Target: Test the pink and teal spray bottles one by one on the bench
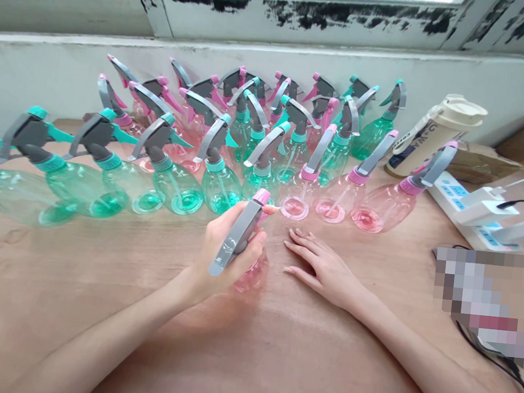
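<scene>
The left hand (227, 245) is curled closely round the head and neck of a clear pink plastic spray bottle with a grey trigger head and pink nozzle (239, 237), the fingers bent in on it. The bottle is at the centre of the near table, on the person's side of the rows, its nozzle pointing roughly to one o'clock; whether its base touches the wood is hard to tell.

Just past three o'clock from it, the right hand (322, 267) lies palm down and holds nothing, its fingers extended and a little apart on the pale brown wooden table (284, 353).

From nine round to twelve o'clock runs a front row of clear green plastic spray bottles with teal collars (221, 186). Between one and half past two, three clear pink plastic spray bottles (296, 197) continue that row, the nearest just beyond the right fingertips. More pink and green bottles crowd behind, towards the white wall (70, 73) at twelve.

At two o'clock stands a cream lidded tumbler with dark lettering (439, 133); past it, nearer three, lies a white power strip with blue socket panels (452, 193), carrying white plugs (486, 202).
</scene>
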A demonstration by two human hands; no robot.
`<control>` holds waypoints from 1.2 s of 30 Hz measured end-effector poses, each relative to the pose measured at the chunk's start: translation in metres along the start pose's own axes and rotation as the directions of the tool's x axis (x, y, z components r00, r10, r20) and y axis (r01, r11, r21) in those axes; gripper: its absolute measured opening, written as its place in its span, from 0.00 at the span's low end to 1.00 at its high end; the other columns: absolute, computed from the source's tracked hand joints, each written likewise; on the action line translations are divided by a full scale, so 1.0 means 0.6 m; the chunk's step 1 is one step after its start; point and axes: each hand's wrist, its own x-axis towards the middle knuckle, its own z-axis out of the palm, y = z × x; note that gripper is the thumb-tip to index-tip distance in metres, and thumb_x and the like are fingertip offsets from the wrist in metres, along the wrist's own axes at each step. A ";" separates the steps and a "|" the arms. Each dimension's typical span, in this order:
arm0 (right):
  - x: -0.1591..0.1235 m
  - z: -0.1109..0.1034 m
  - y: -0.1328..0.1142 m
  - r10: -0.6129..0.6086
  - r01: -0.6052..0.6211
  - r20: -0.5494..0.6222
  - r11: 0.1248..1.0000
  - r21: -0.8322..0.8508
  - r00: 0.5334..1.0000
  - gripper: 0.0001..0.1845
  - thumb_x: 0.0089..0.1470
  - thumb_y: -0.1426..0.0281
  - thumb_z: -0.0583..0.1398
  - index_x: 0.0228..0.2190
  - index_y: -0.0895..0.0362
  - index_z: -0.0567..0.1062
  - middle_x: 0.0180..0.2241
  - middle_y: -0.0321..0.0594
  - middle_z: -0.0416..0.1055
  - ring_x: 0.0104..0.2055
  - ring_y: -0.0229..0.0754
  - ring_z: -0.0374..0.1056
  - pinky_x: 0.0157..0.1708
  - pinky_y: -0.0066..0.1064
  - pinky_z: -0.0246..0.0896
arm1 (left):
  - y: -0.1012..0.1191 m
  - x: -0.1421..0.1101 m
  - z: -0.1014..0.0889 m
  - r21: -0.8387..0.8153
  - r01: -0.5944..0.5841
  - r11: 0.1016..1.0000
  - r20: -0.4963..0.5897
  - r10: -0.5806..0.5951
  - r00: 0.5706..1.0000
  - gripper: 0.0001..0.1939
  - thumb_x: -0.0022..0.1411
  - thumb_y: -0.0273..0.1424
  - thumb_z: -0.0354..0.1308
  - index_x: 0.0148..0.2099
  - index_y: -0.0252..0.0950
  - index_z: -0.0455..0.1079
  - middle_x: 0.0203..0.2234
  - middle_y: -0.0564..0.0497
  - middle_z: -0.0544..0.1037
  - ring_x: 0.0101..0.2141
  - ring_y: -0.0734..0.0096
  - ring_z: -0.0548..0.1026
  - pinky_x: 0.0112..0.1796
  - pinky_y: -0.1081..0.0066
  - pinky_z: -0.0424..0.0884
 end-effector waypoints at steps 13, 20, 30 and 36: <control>0.001 -0.002 0.000 0.008 -0.008 0.025 1.000 -0.005 1.000 0.26 0.63 0.58 0.56 0.59 0.54 0.67 0.64 0.47 0.61 0.66 0.51 0.56 0.65 0.54 0.52 | -0.003 -0.001 -0.001 -0.006 0.014 1.000 0.002 -0.014 1.000 0.14 0.66 0.30 0.53 0.53 0.39 0.68 0.38 0.47 0.77 0.30 0.71 0.72 0.40 0.66 0.75; 0.001 -0.002 -0.001 0.011 -0.011 0.019 1.000 0.004 1.000 0.26 0.63 0.58 0.56 0.59 0.53 0.67 0.64 0.47 0.61 0.66 0.52 0.56 0.65 0.54 0.52 | 0.007 0.008 -0.001 0.073 0.001 0.997 -0.035 0.002 0.999 0.08 0.63 0.30 0.53 0.44 0.38 0.69 0.33 0.50 0.76 0.28 0.71 0.73 0.34 0.68 0.71; 0.000 -0.002 -0.001 0.015 -0.015 0.012 1.000 0.016 1.000 0.26 0.62 0.59 0.57 0.59 0.53 0.68 0.64 0.47 0.61 0.66 0.52 0.56 0.65 0.54 0.52 | 0.010 0.011 0.002 0.053 0.018 0.998 -0.042 -0.016 0.999 0.06 0.62 0.31 0.54 0.41 0.36 0.69 0.24 0.56 0.69 0.21 0.76 0.65 0.29 0.71 0.66; -0.001 -0.002 0.002 0.035 -0.036 0.045 0.999 0.016 0.998 0.26 0.64 0.58 0.55 0.59 0.55 0.67 0.64 0.48 0.60 0.67 0.50 0.54 0.66 0.52 0.50 | 0.002 0.007 0.002 0.074 -0.002 0.997 -0.053 0.006 0.999 0.15 0.62 0.31 0.53 0.51 0.35 0.69 0.26 0.55 0.72 0.22 0.74 0.65 0.34 0.69 0.68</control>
